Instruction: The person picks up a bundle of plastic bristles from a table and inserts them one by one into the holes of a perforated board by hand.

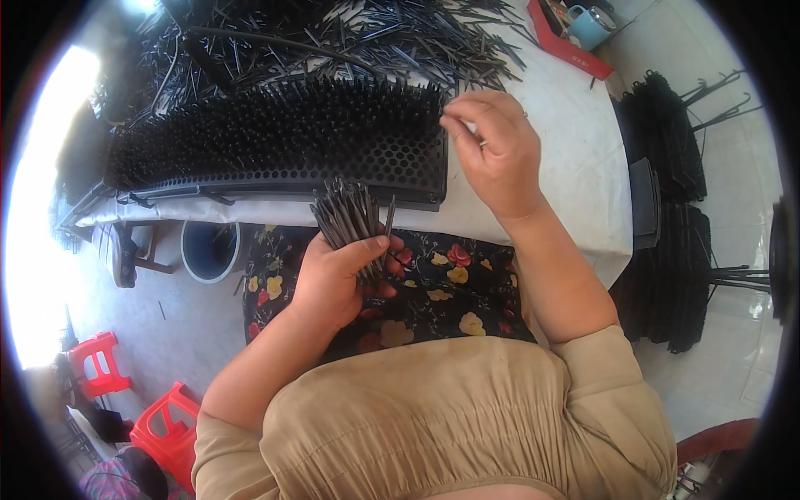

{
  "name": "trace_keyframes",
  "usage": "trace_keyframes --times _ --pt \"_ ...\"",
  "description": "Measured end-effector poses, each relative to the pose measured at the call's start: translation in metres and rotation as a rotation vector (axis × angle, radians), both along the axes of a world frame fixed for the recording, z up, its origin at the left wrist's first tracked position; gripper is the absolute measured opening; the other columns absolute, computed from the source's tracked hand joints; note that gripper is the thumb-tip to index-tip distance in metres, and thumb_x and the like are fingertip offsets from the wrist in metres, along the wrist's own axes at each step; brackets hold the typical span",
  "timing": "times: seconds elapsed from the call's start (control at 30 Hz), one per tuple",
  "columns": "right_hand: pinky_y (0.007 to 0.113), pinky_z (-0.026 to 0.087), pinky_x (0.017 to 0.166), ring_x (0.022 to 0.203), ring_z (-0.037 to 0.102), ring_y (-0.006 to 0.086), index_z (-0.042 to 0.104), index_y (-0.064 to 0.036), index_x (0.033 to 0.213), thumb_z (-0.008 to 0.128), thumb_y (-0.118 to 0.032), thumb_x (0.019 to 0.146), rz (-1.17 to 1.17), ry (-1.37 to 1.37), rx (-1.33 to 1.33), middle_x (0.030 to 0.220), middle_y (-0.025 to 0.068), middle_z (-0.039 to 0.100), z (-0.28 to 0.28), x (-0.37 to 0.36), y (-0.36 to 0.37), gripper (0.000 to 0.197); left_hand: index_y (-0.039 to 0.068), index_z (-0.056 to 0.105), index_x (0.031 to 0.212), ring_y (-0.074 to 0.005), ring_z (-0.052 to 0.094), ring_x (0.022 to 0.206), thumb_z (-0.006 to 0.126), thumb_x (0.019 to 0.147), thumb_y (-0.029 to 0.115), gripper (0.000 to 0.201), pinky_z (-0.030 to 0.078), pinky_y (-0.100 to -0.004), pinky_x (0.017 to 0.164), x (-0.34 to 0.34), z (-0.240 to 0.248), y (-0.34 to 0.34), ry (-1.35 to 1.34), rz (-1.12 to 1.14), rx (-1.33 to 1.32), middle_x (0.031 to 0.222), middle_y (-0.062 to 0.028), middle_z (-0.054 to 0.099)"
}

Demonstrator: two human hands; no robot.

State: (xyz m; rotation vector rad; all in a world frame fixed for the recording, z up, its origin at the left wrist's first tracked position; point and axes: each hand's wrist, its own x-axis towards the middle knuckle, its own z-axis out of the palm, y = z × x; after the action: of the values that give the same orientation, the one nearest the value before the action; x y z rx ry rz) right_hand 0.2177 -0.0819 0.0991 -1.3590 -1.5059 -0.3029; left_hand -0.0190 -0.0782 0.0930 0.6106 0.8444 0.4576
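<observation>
My left hand (329, 282) is closed around a bundle of thin black sticks (348, 215), held upright in front of my lap. One stick stands a little apart from the bundle near the thumb. Beyond it lies a long black rack (403, 160) with rows of round holes. Many dark sticks stand upright in the holes, while part of the near right side shows bare holes. At the rack's right end my right hand (504, 154) has thumb and forefinger pinched together. Whatever may be between those fingertips is too small to make out.
Loose black sticks (417, 42) are heaped behind the rack on the white-covered table (575, 167). A red tray (571, 42) with a blue mug (590, 29) sits far right. Stacked black racks (667, 267) stand right, a bucket (208, 250) and red stools (167, 425) left.
</observation>
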Motion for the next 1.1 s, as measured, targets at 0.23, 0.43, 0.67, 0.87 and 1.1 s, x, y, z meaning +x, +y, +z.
trace_keyframes --times 0.23,0.43,0.67,0.87,1.1 --pt "0.03 0.051 0.064 0.074 0.064 0.0199 0.068 -0.0021 0.092 0.078 -0.007 0.076 0.175 0.398 -0.347 0.089 0.0099 0.067 0.012 -0.047 -0.034 0.019 -0.001 0.062 0.097 -0.0214 0.066 0.074 0.063 0.084 0.002 0.013 0.053 -0.0322 0.053 -0.011 -0.01 -0.002 -0.104 0.05 0.063 0.087 -0.0121 0.066" --pt "0.022 0.05 0.062 0.072 0.063 0.0089 0.06 0.0002 0.106 0.07 0.002 0.083 0.474 0.953 -0.768 0.082 0.0043 0.067 0.022 -0.058 -0.033 0.025 0.001 0.062 0.101 -0.0201 0.064 0.074 0.064 0.085 0.006 0.017 0.055 -0.0349 0.056 -0.006 0.005 -0.002 -0.068 0.032 0.082 0.085 -0.0097 0.066" --pt "0.027 0.052 0.061 0.069 0.066 0.0176 0.052 -0.0041 0.113 0.069 0.005 0.083 0.163 0.284 0.013 0.08 0.0084 0.067 0.014 -0.038 0.023 0.036 0.002 0.061 0.104 -0.0203 0.064 0.077 0.065 0.084 0.005 0.021 0.056 -0.0337 0.055 -0.009 -0.005 0.003 0.031 0.005 0.091 0.09 -0.0094 0.066" --pt "0.038 0.048 0.072 0.077 0.061 0.0279 0.065 -0.0096 0.091 0.076 -0.001 0.072 0.031 -0.115 0.067 0.08 0.0041 0.065 0.0 -0.034 0.031 0.024 0.001 0.061 0.108 -0.0247 0.066 0.077 0.06 0.083 0.001 0.025 0.057 -0.0388 0.054 -0.015 -0.009 -0.001 0.012 0.012 -0.041 0.1 -0.0137 0.068" --pt "0.037 0.044 0.08 0.089 0.06 0.0253 0.071 -0.0095 0.088 0.077 -0.003 0.071 -0.019 -0.138 0.017 0.095 0.0022 0.066 0.01 -0.043 0.028 0.019 0.004 0.063 0.095 -0.0174 0.064 0.07 0.066 0.085 0.006 0.01 0.05 -0.0309 0.052 -0.017 -0.012 0.0 0.025 0.052 0.01 0.085 -0.0077 0.067"
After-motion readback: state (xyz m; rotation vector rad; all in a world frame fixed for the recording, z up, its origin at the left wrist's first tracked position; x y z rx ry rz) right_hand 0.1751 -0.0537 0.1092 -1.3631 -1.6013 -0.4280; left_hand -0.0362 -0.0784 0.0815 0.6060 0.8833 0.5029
